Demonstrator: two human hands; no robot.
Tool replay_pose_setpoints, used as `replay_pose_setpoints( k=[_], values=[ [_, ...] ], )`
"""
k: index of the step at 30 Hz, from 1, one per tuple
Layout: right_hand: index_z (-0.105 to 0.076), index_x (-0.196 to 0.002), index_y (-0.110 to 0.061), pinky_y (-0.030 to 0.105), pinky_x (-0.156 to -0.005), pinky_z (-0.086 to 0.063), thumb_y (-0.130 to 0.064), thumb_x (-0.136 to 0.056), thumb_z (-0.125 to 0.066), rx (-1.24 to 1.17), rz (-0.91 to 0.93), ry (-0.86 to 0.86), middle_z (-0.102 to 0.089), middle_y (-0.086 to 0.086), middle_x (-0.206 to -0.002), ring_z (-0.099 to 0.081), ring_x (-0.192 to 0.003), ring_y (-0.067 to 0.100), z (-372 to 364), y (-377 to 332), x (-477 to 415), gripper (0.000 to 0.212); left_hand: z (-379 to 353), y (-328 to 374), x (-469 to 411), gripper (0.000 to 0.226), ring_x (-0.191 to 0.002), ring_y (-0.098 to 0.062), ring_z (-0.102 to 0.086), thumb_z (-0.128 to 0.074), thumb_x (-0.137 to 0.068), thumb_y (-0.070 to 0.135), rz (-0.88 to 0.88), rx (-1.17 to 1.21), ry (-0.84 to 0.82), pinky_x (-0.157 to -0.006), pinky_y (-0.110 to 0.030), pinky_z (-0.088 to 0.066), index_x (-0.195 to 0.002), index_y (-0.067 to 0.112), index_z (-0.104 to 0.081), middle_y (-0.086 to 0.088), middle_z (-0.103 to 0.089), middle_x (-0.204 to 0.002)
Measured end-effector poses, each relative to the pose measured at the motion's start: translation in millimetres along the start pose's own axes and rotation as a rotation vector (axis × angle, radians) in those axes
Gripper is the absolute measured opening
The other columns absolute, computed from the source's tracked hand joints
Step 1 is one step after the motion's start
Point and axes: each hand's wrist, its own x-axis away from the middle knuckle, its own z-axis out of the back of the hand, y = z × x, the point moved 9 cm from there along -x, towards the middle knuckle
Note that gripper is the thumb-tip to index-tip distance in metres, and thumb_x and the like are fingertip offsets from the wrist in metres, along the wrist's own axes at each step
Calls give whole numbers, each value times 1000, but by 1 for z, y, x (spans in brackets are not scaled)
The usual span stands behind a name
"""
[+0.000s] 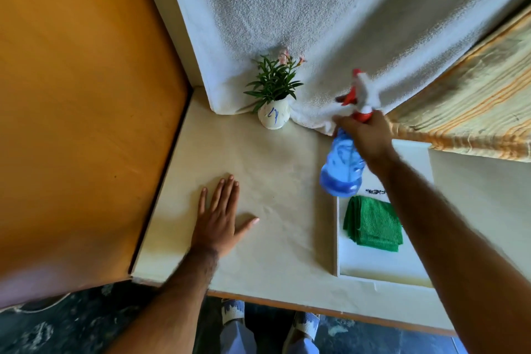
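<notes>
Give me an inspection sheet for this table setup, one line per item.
Surface: cream table, papery covering, slightly creased.
Job's things: blue spray bottle, red and white head, tilted, blurred; folded green cloth on a white board.
Clutter: small plant in a white vase at the back.
Hands: right hand grips the bottle's neck; left hand rests flat on the table.
Cables: nothing seen.
Surroundings: white towel hanging behind, orange panel to the left, striped cloth to the right, dark floor below.
</notes>
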Motion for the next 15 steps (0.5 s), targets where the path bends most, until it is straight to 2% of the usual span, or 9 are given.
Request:
replay_pose_setpoints(
  k=[2, 4, 6, 9, 11, 15],
  values=[
    [-74, -108, -13, 22, -59, -55, -11, -82, -80, 33, -101, -137, -74, 1, -78, -68, -55, 6, -44, 10, 11, 26, 2, 0, 1, 103, -159, -28, -24, -19, -93, 84, -1, 2, 7, -127, -61, -21, -165, 10, -20, -11, -21, -174],
    [-75, -107, -18, 25, -69, -57, -18, -82, -81, 122, -183, -201, -76, 3, -83, -70, -63, 10, -76, 24, 24, 25, 1, 0, 1, 102, -159, -28, -26, -19, -94, 83, 0, 10, 13, -126, -62, -24, -165, 10, -22, -11, -24, -174],
    [-76, -98, -24, 29, -74, -60, -21, -79, -83, 148, -226, -202, -76, 1, -78, -72, -62, 14, -96, 34, 30, 20, 1, 0, 1, 101, -159, -29, -28, -21, -94, 83, 1, 17, 27, -125, -63, -28, -165, 10, -24, -11, -27, -173],
    [-70, -86, -21, 31, -65, -60, -16, -78, -82, 74, -310, -199, -72, 6, -66, -69, -48, 15, -114, 44, 28, 15, 0, -3, -1, 99, -159, -29, -27, -22, -96, 82, -3, 14, 39, -126, -64, -29, -165, 10, -25, -11, -27, -174],
    [-69, -85, -17, 34, -65, -61, -15, -77, -83, 60, -351, -222, -71, 7, -64, -69, -49, 15, -122, 47, 24, 16, -1, -3, 0, 98, -160, -29, -26, -22, -97, 81, -5, 6, 47, -125, -64, -30, -165, 11, -24, -10, -26, -174],
    [-67, -81, -14, 38, -65, -63, -28, -77, -85, 123, -391, -254, -69, 5, -56, -70, -51, 17, -132, 52, 20, 23, -3, -4, 0, 97, -160, -28, -25, -25, -98, 80, -2, 14, 70, -125, -63, -30, -165, 11, -23, -9, -25, -174]
  ],
)
